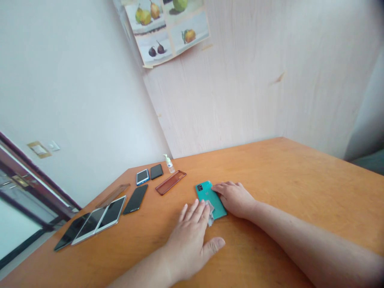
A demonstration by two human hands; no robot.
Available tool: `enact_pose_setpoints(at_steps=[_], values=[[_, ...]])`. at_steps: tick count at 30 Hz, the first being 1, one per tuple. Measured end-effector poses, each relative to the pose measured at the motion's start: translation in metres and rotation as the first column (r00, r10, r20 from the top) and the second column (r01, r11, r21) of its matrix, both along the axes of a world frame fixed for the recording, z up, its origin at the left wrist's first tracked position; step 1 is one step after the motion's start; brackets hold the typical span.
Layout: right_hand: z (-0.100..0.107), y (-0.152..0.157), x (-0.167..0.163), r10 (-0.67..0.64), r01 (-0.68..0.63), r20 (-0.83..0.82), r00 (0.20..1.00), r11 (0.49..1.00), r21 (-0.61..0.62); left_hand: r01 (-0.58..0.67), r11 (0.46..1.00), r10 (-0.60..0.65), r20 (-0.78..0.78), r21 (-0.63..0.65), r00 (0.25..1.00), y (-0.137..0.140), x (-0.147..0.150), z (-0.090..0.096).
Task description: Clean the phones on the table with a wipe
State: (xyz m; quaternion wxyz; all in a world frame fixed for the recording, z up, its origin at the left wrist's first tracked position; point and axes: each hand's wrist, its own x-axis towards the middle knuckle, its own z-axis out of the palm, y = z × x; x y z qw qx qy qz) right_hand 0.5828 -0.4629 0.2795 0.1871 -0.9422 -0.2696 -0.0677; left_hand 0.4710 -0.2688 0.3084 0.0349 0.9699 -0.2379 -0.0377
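- a teal phone (210, 199) lies back side up on the orange wooden bench (285, 176), near the middle, its camera block at the far left corner.
- the right hand (235, 198) rests on the phone's right edge, fingers (222, 187) laid loosely over it, pinning it down rather than clenched round it.
- the left hand (192, 236) lies flat, palm down, just before the phone; its fingers are stretched out and spread, the thumb out to the side, pressing a small pale cloth (211, 212) against the phone's near end.
- the cloth shows only as a crumpled bit past the fingertips; the rest is hidden under the hand.
- to the left of the phone, well apart, a brown translucent phone case (171, 182) lies open side up.
- beyond it stand a small spray bottle (169, 163), a black phone (156, 171) and a blue-edged phone (142, 176), close together near the wall.
- another dark phone (135, 199) lies nearer, beside a clear case (113, 195).
- at the bench's left edge three tablets (96, 221) lie side by side, screens up.
- on the wall above hangs a poster of painted fruit (168, 28).
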Motion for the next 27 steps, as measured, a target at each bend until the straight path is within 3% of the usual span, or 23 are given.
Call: enact_pose_setpoints(at_steps=[4, 12, 19, 27], values=[[-0.001, -0.001, 0.000, 0.010, -0.010, 0.001, 1.000, 1.000, -0.017, 0.080, 0.997, -0.080, 0.007, -0.013, 0.997, -0.008, -0.006, 0.001], [0.000, 0.002, -0.002, 0.004, -0.004, 0.008, 1.000, 0.999, -0.046, 0.014, 1.000, -0.014, 0.061, 0.002, 0.998, -0.005, 0.030, -0.005], [0.009, 0.002, -0.014, 0.006, -0.003, 0.039, 0.999, 0.997, -0.071, 0.075, 0.997, -0.074, 0.061, -0.012, 0.995, 0.006, 0.028, 0.004], [0.016, 0.008, -0.026, 0.015, -0.012, 0.047, 0.999, 0.998, -0.063, 0.024, 0.992, -0.012, 0.095, -0.124, 0.995, 0.017, 0.027, 0.016]])
